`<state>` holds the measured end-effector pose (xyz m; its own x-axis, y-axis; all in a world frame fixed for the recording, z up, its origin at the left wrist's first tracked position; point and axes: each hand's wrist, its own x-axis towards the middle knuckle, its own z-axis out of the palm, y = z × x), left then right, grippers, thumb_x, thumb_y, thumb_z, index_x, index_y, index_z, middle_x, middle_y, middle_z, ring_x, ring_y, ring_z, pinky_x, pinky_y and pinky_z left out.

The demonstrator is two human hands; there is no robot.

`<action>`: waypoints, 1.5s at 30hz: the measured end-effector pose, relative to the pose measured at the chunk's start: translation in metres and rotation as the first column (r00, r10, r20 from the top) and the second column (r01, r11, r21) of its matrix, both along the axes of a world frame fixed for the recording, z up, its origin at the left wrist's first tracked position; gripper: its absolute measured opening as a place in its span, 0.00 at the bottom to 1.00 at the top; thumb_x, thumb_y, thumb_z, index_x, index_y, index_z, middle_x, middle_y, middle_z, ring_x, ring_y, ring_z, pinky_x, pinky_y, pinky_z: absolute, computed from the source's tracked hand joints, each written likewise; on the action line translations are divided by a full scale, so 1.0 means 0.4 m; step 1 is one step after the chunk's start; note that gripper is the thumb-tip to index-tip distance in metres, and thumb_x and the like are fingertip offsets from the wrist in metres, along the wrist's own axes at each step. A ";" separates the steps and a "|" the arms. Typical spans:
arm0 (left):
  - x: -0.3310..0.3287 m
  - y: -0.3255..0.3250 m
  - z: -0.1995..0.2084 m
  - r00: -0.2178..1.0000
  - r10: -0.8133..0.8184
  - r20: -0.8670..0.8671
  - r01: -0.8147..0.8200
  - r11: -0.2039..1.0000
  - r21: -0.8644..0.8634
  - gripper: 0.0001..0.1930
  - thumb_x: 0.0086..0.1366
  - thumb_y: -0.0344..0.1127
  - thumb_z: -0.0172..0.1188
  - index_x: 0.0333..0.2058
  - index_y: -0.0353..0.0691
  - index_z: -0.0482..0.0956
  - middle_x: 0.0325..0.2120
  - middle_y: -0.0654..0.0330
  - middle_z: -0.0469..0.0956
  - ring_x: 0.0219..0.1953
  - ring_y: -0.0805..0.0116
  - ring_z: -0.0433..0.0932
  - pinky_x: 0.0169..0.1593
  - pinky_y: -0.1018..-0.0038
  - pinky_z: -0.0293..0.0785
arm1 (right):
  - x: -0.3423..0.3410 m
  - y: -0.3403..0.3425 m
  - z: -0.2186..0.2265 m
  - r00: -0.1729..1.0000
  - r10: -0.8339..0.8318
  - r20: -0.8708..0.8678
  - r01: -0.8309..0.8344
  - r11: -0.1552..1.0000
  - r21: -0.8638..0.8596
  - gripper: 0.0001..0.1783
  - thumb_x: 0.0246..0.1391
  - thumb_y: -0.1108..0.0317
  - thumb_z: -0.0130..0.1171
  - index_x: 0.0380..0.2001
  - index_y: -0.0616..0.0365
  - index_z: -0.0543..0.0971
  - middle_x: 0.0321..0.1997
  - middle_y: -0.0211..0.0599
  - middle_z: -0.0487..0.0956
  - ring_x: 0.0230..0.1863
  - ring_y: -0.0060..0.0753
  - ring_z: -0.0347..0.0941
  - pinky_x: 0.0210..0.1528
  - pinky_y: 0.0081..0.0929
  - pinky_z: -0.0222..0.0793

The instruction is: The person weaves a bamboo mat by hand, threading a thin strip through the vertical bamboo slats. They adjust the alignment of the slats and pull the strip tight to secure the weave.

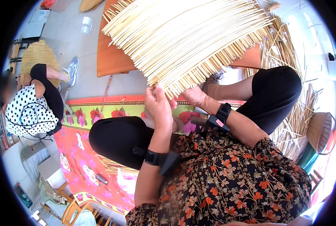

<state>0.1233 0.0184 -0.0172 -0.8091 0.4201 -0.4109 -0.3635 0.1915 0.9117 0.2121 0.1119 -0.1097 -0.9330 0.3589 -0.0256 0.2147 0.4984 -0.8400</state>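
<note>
A broad mat of pale straw stalks (183,41), laid side by side and bound in rows, slants down toward me. At its near left corner my left hand (158,101) pinches the stalk ends, thumb up along the edge. Close by on the right, my right hand (195,96) reaches under the mat's near edge. Its fingers are mostly hidden by the stalks, so I cannot see how they are closed. Each of my wrists wears a black strapped device.
The mat rests over an orange-brown wooden board (113,56). Loose stalks (284,49) are heaped at the right, near a woven basket (319,132). A red floral cloth (75,158) covers the floor at left. Another person (34,98) sits far left beside a round straw piece (40,60).
</note>
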 end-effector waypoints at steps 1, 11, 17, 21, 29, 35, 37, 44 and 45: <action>-0.001 -0.001 0.003 1.000 0.005 0.001 -0.005 1.000 -0.017 0.12 0.73 0.40 0.49 0.38 0.36 0.68 0.18 0.58 0.75 0.11 0.76 0.69 0.11 0.80 0.63 | 0.002 -0.002 0.004 1.000 0.014 -0.001 -0.014 0.995 0.100 0.19 0.53 0.69 0.54 0.50 0.55 0.77 0.53 0.44 0.73 0.56 0.50 0.68 0.59 0.43 0.63; -0.012 0.008 0.048 0.999 0.033 0.023 -0.031 0.997 -0.074 0.13 0.72 0.40 0.52 0.36 0.34 0.67 0.17 0.58 0.74 0.10 0.76 0.70 0.10 0.80 0.64 | -0.007 -0.005 -0.006 0.996 0.088 0.006 -0.087 0.971 0.224 0.19 0.53 0.58 0.57 0.47 0.54 0.79 0.47 0.42 0.76 0.52 0.44 0.71 0.54 0.44 0.65; -0.019 -0.003 0.043 1.000 -0.017 0.022 0.018 0.999 -0.044 0.13 0.73 0.41 0.51 0.35 0.36 0.67 0.17 0.58 0.75 0.11 0.76 0.71 0.11 0.81 0.65 | -0.004 -0.023 -0.053 0.981 0.148 -0.123 -0.003 0.653 0.758 0.20 0.51 0.58 0.56 0.47 0.53 0.78 0.43 0.44 0.75 0.49 0.44 0.71 0.48 0.45 0.68; -0.020 -0.005 0.032 0.998 -0.015 0.064 0.015 1.000 -0.006 0.12 0.73 0.41 0.50 0.36 0.37 0.67 0.17 0.58 0.75 0.11 0.76 0.71 0.12 0.82 0.66 | -0.002 -0.026 -0.070 0.990 0.119 -0.070 -0.063 0.840 0.539 0.21 0.52 0.57 0.55 0.48 0.54 0.77 0.44 0.45 0.74 0.48 0.49 0.71 0.46 0.49 0.67; -0.024 -0.005 0.033 0.998 -0.043 0.054 0.044 0.999 -0.010 0.12 0.74 0.41 0.49 0.38 0.37 0.68 0.18 0.59 0.75 0.12 0.77 0.70 0.12 0.82 0.65 | -0.008 -0.041 -0.061 0.994 0.046 -0.100 0.018 0.830 0.558 0.19 0.52 0.59 0.55 0.46 0.52 0.79 0.46 0.42 0.74 0.49 0.49 0.69 0.50 0.50 0.64; -0.022 -0.010 0.028 0.996 -0.030 0.079 0.026 0.998 0.048 0.11 0.73 0.39 0.49 0.38 0.36 0.67 0.18 0.59 0.75 0.11 0.77 0.69 0.12 0.82 0.64 | 0.002 -0.004 -0.092 0.971 0.135 -0.196 0.124 0.415 0.901 0.19 0.53 0.62 0.52 0.47 0.57 0.77 0.47 0.45 0.74 0.50 0.49 0.69 0.49 0.47 0.67; -0.021 -0.010 0.025 0.996 -0.009 0.094 0.003 0.998 0.065 0.10 0.73 0.38 0.49 0.38 0.36 0.67 0.17 0.60 0.74 0.11 0.77 0.69 0.12 0.82 0.64 | 0.001 -0.003 -0.101 0.962 0.117 -0.245 0.126 0.607 0.784 0.18 0.55 0.62 0.54 0.48 0.53 0.77 0.48 0.41 0.73 0.51 0.45 0.69 0.48 0.45 0.67; -0.021 -0.011 0.017 0.995 -0.053 0.079 0.051 0.998 0.034 0.12 0.74 0.41 0.48 0.38 0.37 0.67 0.19 0.57 0.76 0.11 0.75 0.71 0.12 0.81 0.65 | -0.009 -0.010 -0.065 0.965 0.033 -0.262 0.126 0.814 0.567 0.16 0.55 0.64 0.56 0.47 0.53 0.77 0.45 0.40 0.75 0.47 0.46 0.71 0.48 0.44 0.66; -0.022 -0.009 0.019 0.996 -0.056 0.075 0.055 0.998 0.015 0.12 0.74 0.41 0.49 0.38 0.37 0.67 0.19 0.57 0.76 0.11 0.75 0.71 0.12 0.82 0.65 | -0.009 -0.013 -0.065 0.970 0.023 -0.243 0.117 0.830 0.546 0.16 0.55 0.65 0.56 0.47 0.53 0.77 0.45 0.41 0.75 0.47 0.46 0.71 0.48 0.44 0.66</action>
<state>0.1144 0.0148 -0.0094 -0.7516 0.4690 -0.4639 -0.4200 0.2021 0.8848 0.2086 0.1066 -0.1358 -0.8682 0.2906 0.4022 0.0868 0.8870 -0.4535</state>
